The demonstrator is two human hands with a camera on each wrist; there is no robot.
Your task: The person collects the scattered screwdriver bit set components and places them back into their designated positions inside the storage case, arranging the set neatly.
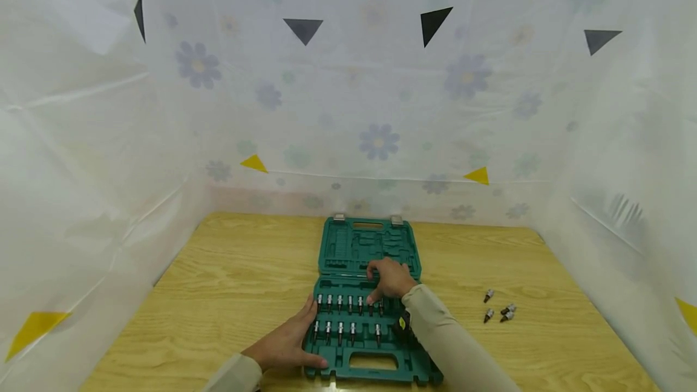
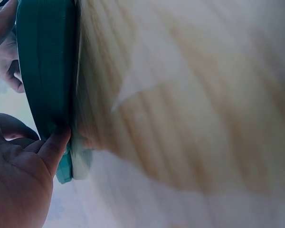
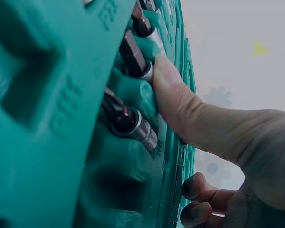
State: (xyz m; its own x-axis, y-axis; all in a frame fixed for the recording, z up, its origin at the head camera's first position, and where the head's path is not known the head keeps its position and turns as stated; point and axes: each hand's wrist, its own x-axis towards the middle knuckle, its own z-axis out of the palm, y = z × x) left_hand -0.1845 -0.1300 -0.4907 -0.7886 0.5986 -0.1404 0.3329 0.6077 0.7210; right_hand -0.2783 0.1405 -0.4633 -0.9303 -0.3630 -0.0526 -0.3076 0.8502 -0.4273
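A green tool case (image 1: 394, 374) lies unfolded on the table, with two rows of silver-and-dark bit sockets (image 1: 340, 331) in its near half. My left hand (image 1: 291, 339) rests along its left side, fingers straight and thumb on the front rim; in the left wrist view the little finger touches the case wall (image 2: 45, 71). Over the right part of the back row, my right hand (image 1: 393, 278) presses its thumb against the silver end of a seated bit socket (image 3: 133, 54). Its other fingers are bent in the air. A dark tool with a yellow mark (image 1: 403, 323) is partly hidden by the right sleeve.
Several loose bit sockets (image 1: 489, 315) lie on the wooden table (image 1: 234, 271) to the right of the case. The raised lid half (image 1: 332, 247) with its moulded slots lies toward the back. White patterned sheeting (image 1: 348, 101) surrounds the table at the back and sides.
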